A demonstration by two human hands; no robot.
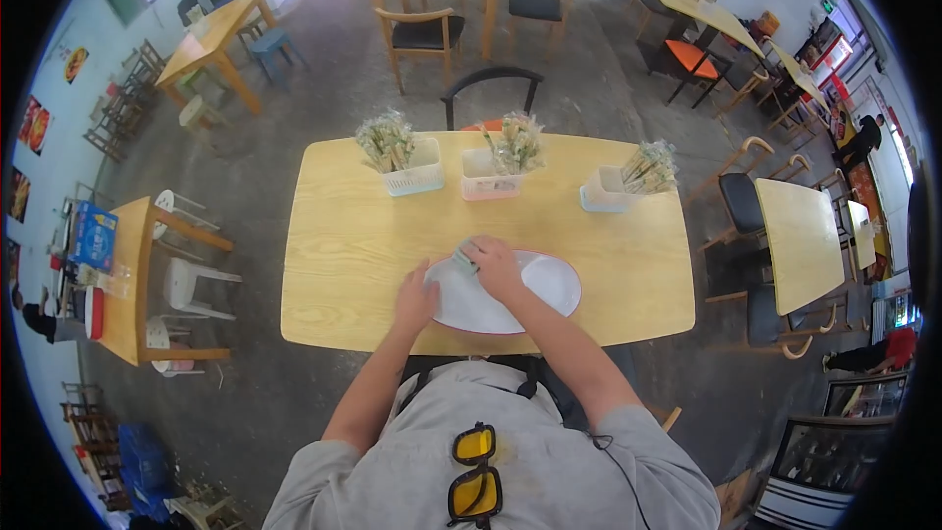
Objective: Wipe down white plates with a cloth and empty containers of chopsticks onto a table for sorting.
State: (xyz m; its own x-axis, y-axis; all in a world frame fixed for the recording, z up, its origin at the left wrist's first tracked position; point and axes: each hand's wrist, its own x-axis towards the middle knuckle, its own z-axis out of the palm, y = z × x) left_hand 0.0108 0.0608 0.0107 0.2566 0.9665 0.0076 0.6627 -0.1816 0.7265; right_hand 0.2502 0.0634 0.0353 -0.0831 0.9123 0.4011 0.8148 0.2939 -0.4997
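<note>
A white oval divided plate point(482, 305) with a red rim lies on a yellow wood-grain table point(338, 250) close to my body. My left hand point(417, 299) holds the plate by its left edge. In my right hand point(497, 267) is a pale green cloth point(465, 256), pressed against the plate near its far rim. The fingers hide part of the cloth. Across the table's far side stand a left plastic basket point(416, 180), a middle one point(489, 186) and a right one point(607, 197). Each holds bundles of wrapped chopsticks.
A black-framed chair point(493, 76) faces me beyond the table. Left is a wooden table point(136, 294) bearing a blue box point(94, 235), with white stools point(193, 287) beside it. Another table point(798, 243) with chairs stands right. Other people are at the room's edges.
</note>
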